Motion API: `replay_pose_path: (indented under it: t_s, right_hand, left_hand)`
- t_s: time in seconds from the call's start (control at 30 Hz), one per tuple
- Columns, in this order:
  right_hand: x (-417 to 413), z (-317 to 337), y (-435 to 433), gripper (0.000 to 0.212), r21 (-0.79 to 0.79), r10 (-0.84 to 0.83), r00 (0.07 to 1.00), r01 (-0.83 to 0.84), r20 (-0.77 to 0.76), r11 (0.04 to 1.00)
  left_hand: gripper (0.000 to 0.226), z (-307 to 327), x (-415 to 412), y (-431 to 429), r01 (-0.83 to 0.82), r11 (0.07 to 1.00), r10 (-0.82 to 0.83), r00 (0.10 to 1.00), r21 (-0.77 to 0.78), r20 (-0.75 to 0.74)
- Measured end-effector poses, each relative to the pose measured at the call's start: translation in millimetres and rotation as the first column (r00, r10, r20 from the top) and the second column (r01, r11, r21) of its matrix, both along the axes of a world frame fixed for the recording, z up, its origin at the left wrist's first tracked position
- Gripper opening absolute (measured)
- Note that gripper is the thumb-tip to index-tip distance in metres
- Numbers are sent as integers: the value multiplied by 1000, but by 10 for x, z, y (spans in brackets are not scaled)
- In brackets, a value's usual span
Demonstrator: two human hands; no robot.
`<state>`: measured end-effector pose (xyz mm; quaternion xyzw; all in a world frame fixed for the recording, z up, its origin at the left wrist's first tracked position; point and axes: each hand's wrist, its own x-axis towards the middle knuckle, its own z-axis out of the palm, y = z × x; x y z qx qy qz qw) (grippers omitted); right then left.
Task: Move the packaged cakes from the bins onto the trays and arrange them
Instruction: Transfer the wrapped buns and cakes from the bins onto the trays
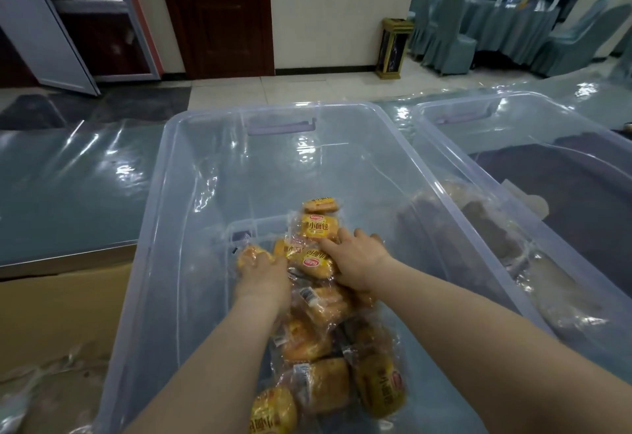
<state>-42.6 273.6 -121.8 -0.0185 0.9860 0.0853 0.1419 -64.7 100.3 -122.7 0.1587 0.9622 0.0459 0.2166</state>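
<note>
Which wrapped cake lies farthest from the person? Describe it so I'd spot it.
Find the clear bin in the middle, where the person reaches in. Follow the yellow-wrapped cakes away from the person, past the right hand. The farthest cake ends the row, untouched, only bare bin floor beyond it.

left hand (264,278) grips, right hand (359,262) touches packaged cakes (319,227) in bin (155,214).
</note>
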Motion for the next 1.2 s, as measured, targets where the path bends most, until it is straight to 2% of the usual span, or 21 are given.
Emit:
replay_pose_path:
  t_s: [0.13,0.2,0.33,0.4,0.5,0.63,0.83,1.1,1.2]
  right_hand:
    - [48,-26,6,77,36,38,996,-41,79,999]
    - [71,-78,0,79,38,41,995,-45,89,998]
    - [65,-122,-12,69,-20,26,994,-24,110,1000]
    - [32,-97,-24,63,-43,34,992,-29,122,999]
    - [-13,-36,-71,49,-48,67,992,-63,111,997]
    - [-26,71,-133,31,-34,92,995,-91,39,995]
    - [-46,321,-182,31,-38,44,998,-46,-50,998]
    - [-55,960,-246,26,-186,-76,954,22,-289,982]
    - [34,1163,-296,25,-239,-84,919,-12,-386,971]
  left_hand:
    - [76,-4,38,-40,-99,992,86,983,74,163]
    - [76,-13,24,-49,-82,994,66,979,73,192]
    - [66,-18,-14,-36,-32,998,25,994,59,108]
    - [63,-13,-47,-26,-45,998,41,997,54,70]
    - [47,14,-94,-22,-98,995,97,995,31,6]
    - [43,32,-109,-11,-178,984,178,984,7,-5]
    - [46,271,-181,-12,-248,967,251,966,64,-52]
    - [36,1039,-317,-81,-99,967,161,953,236,-258]
    - [31,1325,-272,-214,-6,926,139,934,378,-328]
